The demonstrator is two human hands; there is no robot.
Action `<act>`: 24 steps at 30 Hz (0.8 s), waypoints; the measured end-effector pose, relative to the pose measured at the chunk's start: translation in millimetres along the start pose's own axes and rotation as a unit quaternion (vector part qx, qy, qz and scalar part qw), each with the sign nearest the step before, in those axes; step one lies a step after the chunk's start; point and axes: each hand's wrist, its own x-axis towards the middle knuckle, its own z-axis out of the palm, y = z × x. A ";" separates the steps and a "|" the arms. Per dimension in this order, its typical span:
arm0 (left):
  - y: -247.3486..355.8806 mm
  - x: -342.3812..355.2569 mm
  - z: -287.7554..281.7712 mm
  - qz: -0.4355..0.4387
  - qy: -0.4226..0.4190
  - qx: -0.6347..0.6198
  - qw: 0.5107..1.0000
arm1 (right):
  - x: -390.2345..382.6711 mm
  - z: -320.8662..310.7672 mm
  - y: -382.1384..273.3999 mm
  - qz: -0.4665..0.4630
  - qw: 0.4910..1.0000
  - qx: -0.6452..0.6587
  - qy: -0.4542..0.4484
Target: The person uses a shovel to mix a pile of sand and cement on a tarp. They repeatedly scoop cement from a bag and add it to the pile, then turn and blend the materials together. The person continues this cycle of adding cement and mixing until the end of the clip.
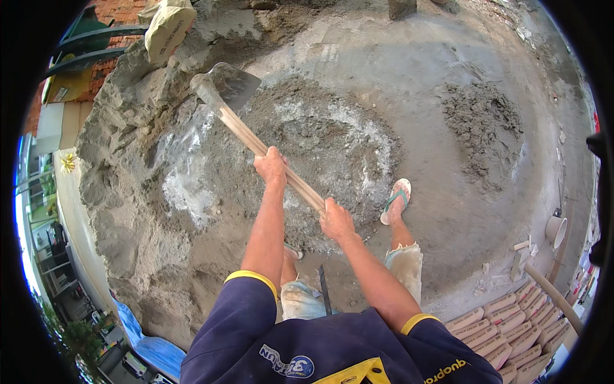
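One shovel [245,132] slants forward-left before you, its blade beside one sand heap [125,153]. Your two hands grip its handle, fingers wrapped: left hand [271,166] midway, right hand [337,220] at the near end, both arms extended.

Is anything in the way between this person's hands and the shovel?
Nothing visible. The left hand and right hand both wrap the shovel's wooden handle directly, and no object shows along it between the left hand and the blade.

Stacked sacks [526,342] and sand [118,192] show a building site.
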 end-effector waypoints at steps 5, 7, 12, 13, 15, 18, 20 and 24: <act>-116.0 -10.1 1.5 -0.134 -0.088 0.247 0.956 | -35.1 22.2 23.8 0.163 0.984 0.047 -0.050; -160.5 -70.8 -24.0 -0.201 -0.147 0.331 0.910 | -101.3 29.3 34.4 0.210 0.974 0.051 -0.070; -158.6 -207.7 -77.5 -0.352 -0.098 0.209 0.907 | -241.8 4.0 47.3 0.212 0.972 0.010 -0.096; -142.6 -210.2 -85.5 -0.322 -0.090 0.195 0.922 | -258.4 1.2 41.7 0.196 0.976 0.006 -0.099; -109.8 -216.9 -100.0 -0.293 -0.078 0.198 0.932 | -269.2 -7.9 34.9 0.154 0.983 0.022 -0.096; -54.2 -188.7 -112.2 -0.302 -0.076 0.166 0.936 | -248.8 -24.6 34.0 0.073 0.994 0.034 -0.067; -9.7 -171.3 -116.2 -0.251 -0.046 0.079 0.964 | -222.7 -49.1 44.0 -0.034 0.995 0.053 -0.075; 114.7 -111.3 -128.2 -0.102 -0.033 -0.037 0.994 | -177.4 -113.4 70.0 -0.194 0.979 0.035 -0.042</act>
